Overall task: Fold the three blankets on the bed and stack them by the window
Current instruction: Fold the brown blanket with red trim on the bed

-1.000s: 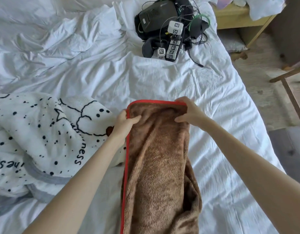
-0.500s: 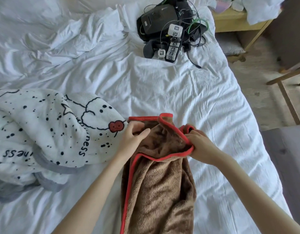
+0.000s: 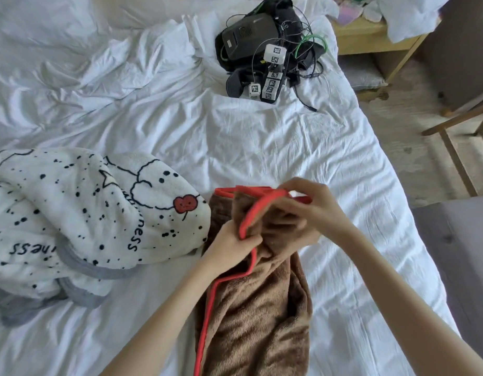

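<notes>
A brown fleece blanket (image 3: pixel 256 316) with red trim lies in a long strip on the white bed (image 3: pixel 235 137), running toward me. My left hand (image 3: pixel 229 246) grips its red edge and bunched fleece near the far end. My right hand (image 3: pixel 308 204) pinches the red trim at the top corner, close to the left hand. A white blanket (image 3: pixel 80 213) with black dots, lettering and a grey border lies crumpled to the left, touching the brown one. No third blanket is in view.
A black device with cables and tagged white cubes (image 3: pixel 264 52) sits at the far side of the bed. A wooden bedside table (image 3: pixel 376 36) and a wooden chair frame (image 3: pixel 457 137) stand right of the bed. Rumpled white bedding (image 3: pixel 72 50) fills the upper left.
My hands have pulled the brown blanket's far end back toward me and come closer together, bunching the fleece. The flat far edge is now crumpled between them.
</notes>
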Motion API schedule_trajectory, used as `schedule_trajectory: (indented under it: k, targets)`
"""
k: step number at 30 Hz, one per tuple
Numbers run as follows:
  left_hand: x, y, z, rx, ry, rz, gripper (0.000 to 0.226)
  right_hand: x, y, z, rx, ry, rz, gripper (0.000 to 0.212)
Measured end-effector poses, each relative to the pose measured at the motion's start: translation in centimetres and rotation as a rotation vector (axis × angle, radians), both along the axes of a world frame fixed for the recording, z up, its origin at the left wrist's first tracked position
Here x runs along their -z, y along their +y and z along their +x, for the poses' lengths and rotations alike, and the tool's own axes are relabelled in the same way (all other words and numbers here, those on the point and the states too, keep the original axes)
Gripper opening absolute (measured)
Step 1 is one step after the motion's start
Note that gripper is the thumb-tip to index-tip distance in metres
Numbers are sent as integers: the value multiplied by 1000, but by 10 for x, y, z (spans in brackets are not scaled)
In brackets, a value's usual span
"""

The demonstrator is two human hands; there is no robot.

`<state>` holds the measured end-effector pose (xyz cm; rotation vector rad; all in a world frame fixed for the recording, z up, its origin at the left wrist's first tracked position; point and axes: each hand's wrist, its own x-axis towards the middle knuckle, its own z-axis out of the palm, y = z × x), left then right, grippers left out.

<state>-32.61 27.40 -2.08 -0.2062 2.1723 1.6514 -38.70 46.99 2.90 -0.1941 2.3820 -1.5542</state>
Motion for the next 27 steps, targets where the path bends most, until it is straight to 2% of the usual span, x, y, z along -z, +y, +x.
schedule_trajectory:
  k: [2,4,5,8,12,13,15,16,17,19,20,21,24,25,27]
  targets:
    - [-1,-22,2,-104,-120,24,22,10,8,-13,203,27,-28,11]
    - [2,-43,6,-271,-220,38,11,31,16,-19,361,5,124,19]
    - [5,-54,7,-379,-228,30,10,43,18,-18,365,-48,208,24]
    - [18,-91,5,-676,-210,-8,12,71,12,-2,150,-146,355,27]
    - [35,-118,9,-918,-192,-88,9,98,-6,27,47,-72,490,24]
    - [38,-120,11,-951,-194,-90,12,104,-10,32,11,-81,533,33]
    - [40,-120,11,-954,-226,-88,21,116,-15,39,-95,-109,651,66]
    - [41,-121,10,-935,-252,-70,20,121,-17,41,-139,-91,733,73]
    - [41,-121,9,-917,-283,-46,15,124,-20,43,-168,-38,807,68]
    - [38,-122,8,-900,-327,-13,11,127,-26,44,-170,94,858,33]
    - [39,-123,8,-894,-331,-12,12,126,-27,42,-115,126,815,16]
    - [38,-124,8,-888,-321,-11,14,125,-26,40,-5,103,727,8]
    - [31,-121,8,-864,-293,21,11,116,-11,28,591,-60,358,21]
    - [28,-119,7,-853,-283,31,8,112,-2,23,736,-95,294,24]
    - [21,-113,5,-835,-253,32,7,107,15,15,819,-167,260,21]
